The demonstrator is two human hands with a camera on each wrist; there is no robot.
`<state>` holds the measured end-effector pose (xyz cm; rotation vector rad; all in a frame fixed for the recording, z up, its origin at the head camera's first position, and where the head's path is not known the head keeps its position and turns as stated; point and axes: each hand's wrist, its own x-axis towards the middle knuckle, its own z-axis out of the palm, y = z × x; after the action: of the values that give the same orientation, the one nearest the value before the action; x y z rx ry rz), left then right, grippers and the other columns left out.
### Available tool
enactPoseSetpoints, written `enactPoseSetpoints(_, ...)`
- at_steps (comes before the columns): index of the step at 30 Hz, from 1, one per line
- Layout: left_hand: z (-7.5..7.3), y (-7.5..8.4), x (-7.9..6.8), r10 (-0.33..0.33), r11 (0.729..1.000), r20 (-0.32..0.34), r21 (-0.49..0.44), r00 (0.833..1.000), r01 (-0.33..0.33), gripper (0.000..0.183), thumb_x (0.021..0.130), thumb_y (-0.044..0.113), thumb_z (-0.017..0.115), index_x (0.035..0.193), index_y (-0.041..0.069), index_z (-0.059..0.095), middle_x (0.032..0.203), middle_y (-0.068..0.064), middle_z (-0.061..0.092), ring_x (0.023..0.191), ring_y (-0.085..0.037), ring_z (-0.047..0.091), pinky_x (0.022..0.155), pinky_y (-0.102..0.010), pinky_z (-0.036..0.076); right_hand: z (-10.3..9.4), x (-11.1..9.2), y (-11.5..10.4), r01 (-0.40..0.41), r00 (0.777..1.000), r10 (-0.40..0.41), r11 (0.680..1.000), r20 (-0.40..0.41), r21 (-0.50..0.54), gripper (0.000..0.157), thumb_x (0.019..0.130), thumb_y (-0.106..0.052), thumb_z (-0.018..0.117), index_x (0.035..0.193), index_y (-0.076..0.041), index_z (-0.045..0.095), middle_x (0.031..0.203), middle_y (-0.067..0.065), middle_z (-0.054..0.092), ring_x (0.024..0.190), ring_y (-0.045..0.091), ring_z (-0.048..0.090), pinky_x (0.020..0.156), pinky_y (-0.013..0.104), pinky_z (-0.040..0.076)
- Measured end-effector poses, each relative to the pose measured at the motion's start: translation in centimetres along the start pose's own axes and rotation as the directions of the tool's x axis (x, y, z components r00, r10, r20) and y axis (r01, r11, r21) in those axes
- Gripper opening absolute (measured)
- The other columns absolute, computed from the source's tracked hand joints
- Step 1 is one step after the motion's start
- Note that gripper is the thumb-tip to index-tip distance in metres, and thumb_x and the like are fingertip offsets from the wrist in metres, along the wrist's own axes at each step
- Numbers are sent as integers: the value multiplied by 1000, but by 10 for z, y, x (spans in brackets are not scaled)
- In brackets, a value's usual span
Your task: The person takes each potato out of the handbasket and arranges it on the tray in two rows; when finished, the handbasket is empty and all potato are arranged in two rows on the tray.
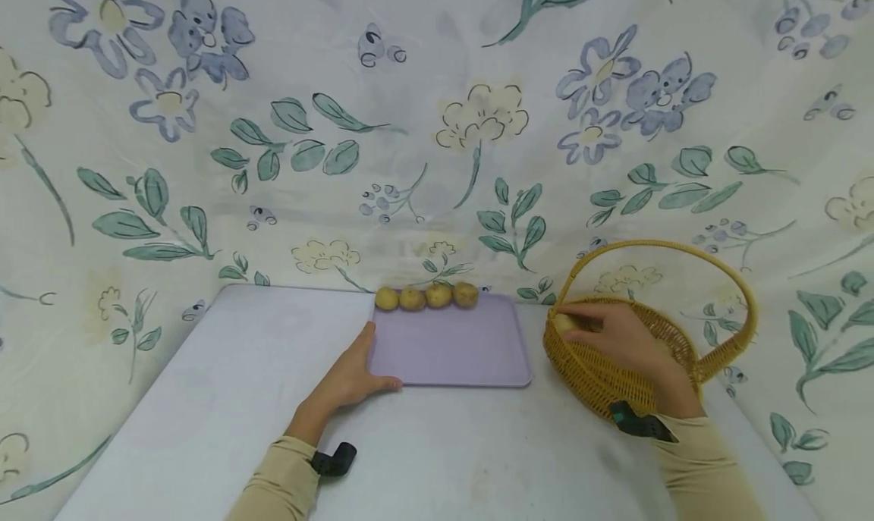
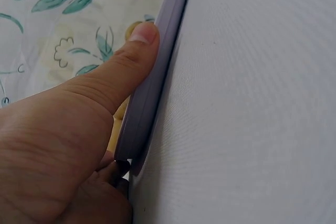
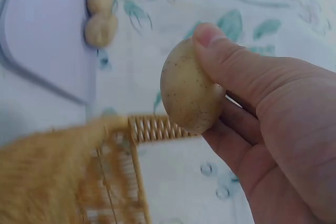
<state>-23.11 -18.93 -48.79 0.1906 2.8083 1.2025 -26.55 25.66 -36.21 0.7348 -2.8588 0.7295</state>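
Observation:
A purple tray (image 1: pixel 451 354) lies flat on the table with a row of several potatoes (image 1: pixel 412 299) along its far edge. My left hand (image 1: pixel 351 369) rests at the tray's near left corner, thumb stretched along the front edge and fingers against the left side. In the left wrist view the thumb (image 2: pixel 123 69) presses on the tray's rim. To the right, my right hand (image 1: pixel 621 339) is over the wicker basket (image 1: pixel 587 377), near its left rim. It pinches a potato (image 3: pixel 191 87) between thumb and fingers; the basket's contents are mostly hidden.
The basket's tall arched handle (image 1: pixel 655 243) rises above my right hand. Patterned cloth (image 1: pixel 410 164) hangs behind the white table (image 1: pixel 437 453). Black wrist cameras (image 1: pixel 334 460) sit on both sleeves.

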Motion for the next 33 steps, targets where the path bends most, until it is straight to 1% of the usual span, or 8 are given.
enactPoseSetpoints(4,1,-1,-1,4,1000,9,-6,1000,-4,133,75,47,88,160,-8,3,169,-27,6,158,-41,10,130,-54,15,11,4,-15,33,999,-32,999,-8,30,45,89,-27,79,131,-14,72,125,9,74,117,28,68,94,40,59)
enactPoseSetpoints(9,2,-2,-1,12,1000,5,-5,1000,-12,133,75,48,89,160,-8,4,169,-28,7,158,-42,11,129,-54,15,26,12,-28,38,999,-42,993,31,110,46,91,-27,77,134,-13,69,126,8,74,111,24,70,87,27,59)
enactPoseSetpoints(12,1,-3,-1,26,1000,-10,-1,1000,-26,133,74,48,89,160,-10,5,168,-30,9,157,-44,12,128,-56,16,35,21,-36,54,997,-63,987,54,154,47,91,-27,76,136,-12,68,131,9,72,114,24,70,88,30,60)
enactPoseSetpoints(16,1,-4,1,22,1000,-1,3,1000,-22,134,74,49,89,160,-9,4,169,-29,7,157,-43,10,129,-55,15,49,34,-46,92,991,-110,970,71,224,49,91,-23,76,136,-6,67,134,12,70,122,29,68,99,41,59)
enactPoseSetpoints(20,2,-4,2,13,1000,3,-3,1000,-13,134,75,48,88,160,-9,2,169,-29,4,158,-42,8,130,-54,13,65,48,-60,107,990,-129,957,65,269,50,91,-22,76,135,-3,66,134,14,69,122,31,67,100,41,59)
enactPoseSetpoints(24,3,-4,2,1,1000,2,-1,1000,-1,135,74,49,89,160,-8,2,169,-28,3,158,-42,7,130,-53,13,84,62,-76,70,993,-94,954,69,293,49,91,-23,77,136,-6,66,135,14,68,123,30,67,100,40,59)
enactPoseSetpoints(28,4,-4,2,12,1000,10,12,1000,-12,137,73,50,89,160,-9,1,169,-30,2,158,-43,7,130,-54,13,107,77,-92,19,995,-46,953,85,302,50,90,-25,78,135,-7,67,133,12,70,122,27,67,102,39,58)
enactPoseSetpoints(33,3,-1,1,16,1000,8,9,1000,-16,138,72,48,90,160,-9,0,169,-30,1,158,-43,7,130,-54,13,136,97,-110,-18,998,-2,953,65,301,48,90,-27,79,133,-8,69,129,9,72,120,25,69,101,39,58)
